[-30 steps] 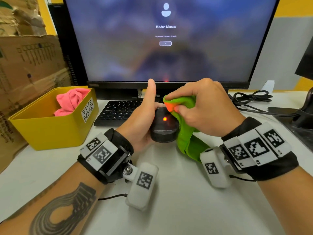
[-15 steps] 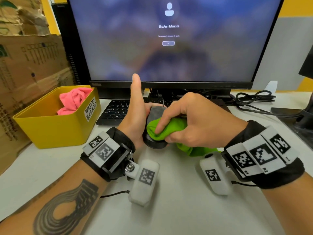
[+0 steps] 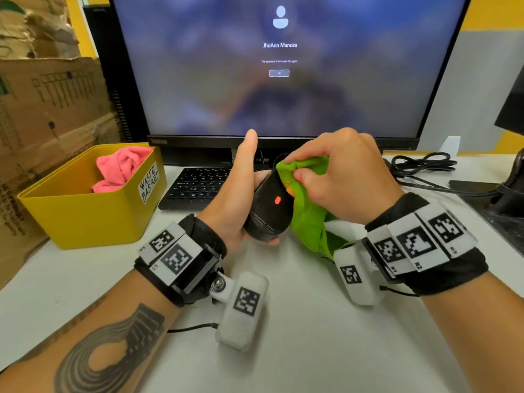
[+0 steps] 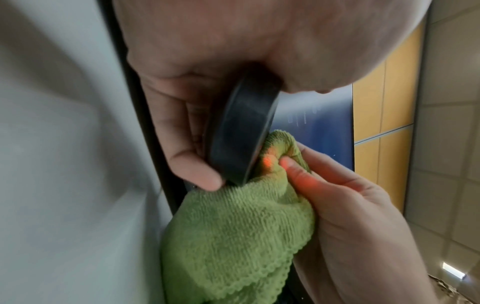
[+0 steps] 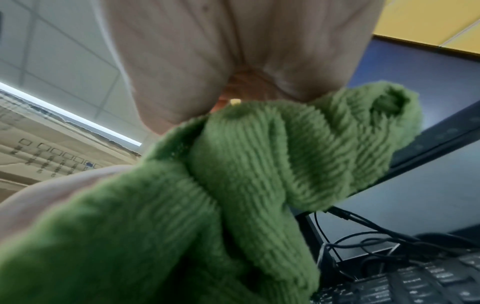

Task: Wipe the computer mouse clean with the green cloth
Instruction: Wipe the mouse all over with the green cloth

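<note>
A black computer mouse [image 3: 269, 211] is held above the white desk with its underside up, its red sensor light glowing. My left hand [image 3: 241, 194] cups it from the left, thumb pointing up; in the left wrist view the fingers curl round the mouse [image 4: 241, 131]. My right hand [image 3: 337, 174] pinches the bunched green cloth [image 3: 309, 211] against the far right edge of the mouse. The rest of the cloth hangs below that hand toward the desk. The left wrist view shows the cloth [image 4: 239, 236] touching the mouse's lower rim. The cloth [image 5: 233, 195] fills the right wrist view.
A yellow bin [image 3: 85, 205] labelled waste basket holds a pink cloth [image 3: 122, 168] at the left. A black keyboard [image 3: 198, 185] and a lit monitor [image 3: 283, 66] stand behind my hands. Black cables [image 3: 422, 165] lie at the right. Cardboard boxes [image 3: 51, 109] stand at the far left.
The cloth has moved from the mouse's near middle up to its far right edge, uncovering the red sensor light. My left hand still holds the mouse, now raised a little.
</note>
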{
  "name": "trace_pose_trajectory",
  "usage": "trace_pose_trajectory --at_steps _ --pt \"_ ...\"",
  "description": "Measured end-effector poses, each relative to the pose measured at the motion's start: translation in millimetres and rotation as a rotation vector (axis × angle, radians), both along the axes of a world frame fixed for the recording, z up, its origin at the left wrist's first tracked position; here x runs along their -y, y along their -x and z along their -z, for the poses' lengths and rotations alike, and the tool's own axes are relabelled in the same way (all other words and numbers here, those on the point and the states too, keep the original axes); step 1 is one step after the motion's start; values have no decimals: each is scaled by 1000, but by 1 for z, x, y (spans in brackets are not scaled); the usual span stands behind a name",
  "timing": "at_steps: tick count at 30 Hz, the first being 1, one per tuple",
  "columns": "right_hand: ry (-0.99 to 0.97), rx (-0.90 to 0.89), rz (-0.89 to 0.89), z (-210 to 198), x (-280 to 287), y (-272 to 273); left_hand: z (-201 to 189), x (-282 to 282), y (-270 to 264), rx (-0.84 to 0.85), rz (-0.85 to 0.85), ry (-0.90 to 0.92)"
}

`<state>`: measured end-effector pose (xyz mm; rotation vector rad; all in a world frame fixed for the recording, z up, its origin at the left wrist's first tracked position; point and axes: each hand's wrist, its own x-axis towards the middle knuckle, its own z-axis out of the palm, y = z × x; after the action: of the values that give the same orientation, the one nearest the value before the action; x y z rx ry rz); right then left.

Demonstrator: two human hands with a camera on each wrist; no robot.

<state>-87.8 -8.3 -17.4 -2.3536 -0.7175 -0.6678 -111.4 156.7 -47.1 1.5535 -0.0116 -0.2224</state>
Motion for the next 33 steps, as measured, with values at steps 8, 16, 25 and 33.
trace_pose_trajectory --at_steps 8,16,25,33 --pt "173 -130 -386 0 -18 22 2 -6 3 -36 21 193" --pt "45 -41 -72 -2 5 -2 1 -2 2 7 78 2" --pt "-149 13 -71 -15 28 -7 -4 -3 3 34 43 -13" --pt "1 49 -137 -4 6 -1 -1 4 6 63 3 -91"
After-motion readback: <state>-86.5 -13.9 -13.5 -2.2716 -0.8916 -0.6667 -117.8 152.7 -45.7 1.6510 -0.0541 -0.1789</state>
